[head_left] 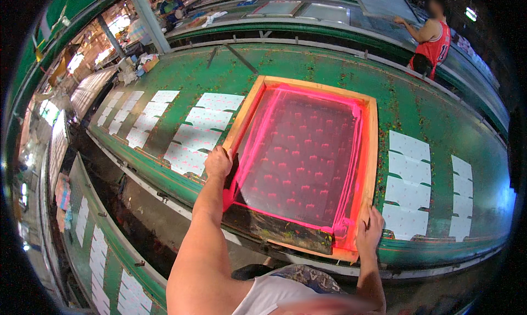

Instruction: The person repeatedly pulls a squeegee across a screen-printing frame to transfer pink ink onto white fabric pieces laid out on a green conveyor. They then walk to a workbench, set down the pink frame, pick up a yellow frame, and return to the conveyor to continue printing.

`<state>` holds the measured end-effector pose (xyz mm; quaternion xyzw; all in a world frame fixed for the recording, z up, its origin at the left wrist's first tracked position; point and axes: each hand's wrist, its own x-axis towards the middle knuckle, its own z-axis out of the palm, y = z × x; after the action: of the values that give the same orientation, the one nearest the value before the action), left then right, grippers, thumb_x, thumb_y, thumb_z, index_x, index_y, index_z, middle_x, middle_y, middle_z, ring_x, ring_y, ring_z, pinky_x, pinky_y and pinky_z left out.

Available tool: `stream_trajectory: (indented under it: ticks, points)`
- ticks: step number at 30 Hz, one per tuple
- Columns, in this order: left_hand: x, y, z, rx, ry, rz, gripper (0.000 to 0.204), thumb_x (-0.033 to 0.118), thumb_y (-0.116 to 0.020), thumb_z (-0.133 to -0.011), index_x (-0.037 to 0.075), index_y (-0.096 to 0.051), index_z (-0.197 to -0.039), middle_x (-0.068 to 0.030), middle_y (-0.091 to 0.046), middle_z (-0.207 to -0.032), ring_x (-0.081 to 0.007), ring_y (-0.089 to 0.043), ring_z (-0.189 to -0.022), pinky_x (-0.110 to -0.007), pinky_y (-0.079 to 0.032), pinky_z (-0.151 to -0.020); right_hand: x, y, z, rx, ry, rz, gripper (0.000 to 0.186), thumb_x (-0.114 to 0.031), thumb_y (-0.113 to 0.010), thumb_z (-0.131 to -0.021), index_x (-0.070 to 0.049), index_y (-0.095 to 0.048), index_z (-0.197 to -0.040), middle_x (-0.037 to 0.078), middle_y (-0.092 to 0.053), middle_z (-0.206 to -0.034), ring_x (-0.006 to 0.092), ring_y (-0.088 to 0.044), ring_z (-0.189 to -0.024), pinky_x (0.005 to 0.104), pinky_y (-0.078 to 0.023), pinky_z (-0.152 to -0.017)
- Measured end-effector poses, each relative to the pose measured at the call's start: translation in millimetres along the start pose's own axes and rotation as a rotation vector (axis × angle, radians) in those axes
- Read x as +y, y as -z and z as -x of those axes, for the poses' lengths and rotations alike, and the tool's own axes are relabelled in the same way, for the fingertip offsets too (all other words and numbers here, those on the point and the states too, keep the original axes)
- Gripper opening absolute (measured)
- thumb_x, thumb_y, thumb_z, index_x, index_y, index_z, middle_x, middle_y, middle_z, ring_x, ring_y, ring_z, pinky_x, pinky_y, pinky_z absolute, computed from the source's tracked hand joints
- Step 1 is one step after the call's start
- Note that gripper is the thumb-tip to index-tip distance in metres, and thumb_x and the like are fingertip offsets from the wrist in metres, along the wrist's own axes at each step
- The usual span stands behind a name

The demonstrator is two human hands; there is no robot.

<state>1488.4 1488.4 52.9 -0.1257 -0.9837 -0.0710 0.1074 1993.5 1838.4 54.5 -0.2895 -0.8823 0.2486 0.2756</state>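
A wooden-framed printing screen (pixel 374 145) lies over the green printing table in front of me. Its dark mesh (pixel 293 155) carries rows of small pink motifs, and bright pink ink (pixel 345 232) streaks its edges and pools at the lower right. My left hand (pixel 218 162) is closed around the frame's left rail. Near the lower right corner, my right hand (pixel 369 227) grips the opposite rail. A dark, stained strip (pixel 280 230) runs along the screen's near end. Whatever lies under the screen is mostly hidden.
White cut sheets with small pink prints (pixel 203 128) lie in columns to the left. Paler white sheets (pixel 407 183) lie to the right on the green table (pixel 324 62). Another table (pixel 107 221) stands at lower left. Beyond, a person in a red jersey (pixel 439 43) handles another screen (pixel 384 3).
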Motion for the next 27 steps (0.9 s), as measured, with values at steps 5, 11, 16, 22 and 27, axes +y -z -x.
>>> stream_trajectory:
  ticks: [5, 11, 16, 22, 27]
  points:
    - [-2, 3, -2, 0.005, 0.047, 0.049, 0.059, 0.058, -0.063, -0.107, 0.003, -0.071, -0.127, -0.0244, -0.078, -0.114, -0.0439, -0.077, -0.109, -0.057, -0.062, -0.094, -5, -18, -11, -0.054, -0.013, 0.018, 0.069, -0.005, -0.075, -0.096, 0.003, -0.050, -0.160, 0.024, -0.048, -0.167, 0.0465, -0.047, -0.151, 0.0573, -0.038, -0.128]
    - [-6, 13, -5, -0.157, 0.163, 0.158, 0.070, 0.069, -0.069, -0.100, 0.001, -0.077, -0.118, -0.0269, -0.078, -0.115, -0.0458, -0.076, -0.112, -0.057, -0.061, -0.095, -4, -18, -10, -0.058, -0.010, 0.081, 0.070, -0.008, -0.076, -0.095, 0.004, -0.050, -0.159, 0.026, -0.047, -0.167, 0.0495, -0.046, -0.152, 0.0592, -0.037, -0.128]
    - [-10, 20, -6, -0.227, 0.192, 0.262, 0.065, 0.063, -0.079, -0.094, 0.000, -0.078, -0.108, -0.0255, -0.076, -0.114, -0.0451, -0.075, -0.110, -0.056, -0.059, -0.096, -2, -20, -12, -0.083, -0.029, 0.157, 0.071, -0.010, -0.074, -0.096, 0.005, -0.050, -0.160, 0.028, -0.049, -0.167, 0.0511, -0.046, -0.153, 0.0593, -0.037, -0.128]
    - [-14, 28, -7, -0.293, 0.243, 0.443, 0.055, 0.051, -0.090, -0.088, -0.001, -0.079, -0.101, -0.0247, -0.075, -0.107, -0.0449, -0.075, -0.104, -0.055, -0.059, -0.090, -1, -24, -14, -0.047, 0.014, 0.155, 0.064, -0.014, -0.069, -0.100, 0.003, -0.053, -0.160, 0.029, -0.056, -0.161, 0.0509, -0.053, -0.149, 0.0598, -0.041, -0.126]
    - [-14, 30, -7, -0.226, 0.195, 0.395, 0.054, 0.049, -0.093, -0.087, -0.003, -0.078, -0.099, -0.0247, -0.076, -0.102, -0.0462, -0.075, -0.096, -0.056, -0.058, -0.086, 5, -26, -10, 0.011, 0.024, 0.157, 0.059, -0.022, -0.068, -0.105, 0.001, -0.055, -0.158, 0.028, -0.058, -0.160, 0.0501, -0.054, -0.148, 0.0587, -0.042, -0.126]
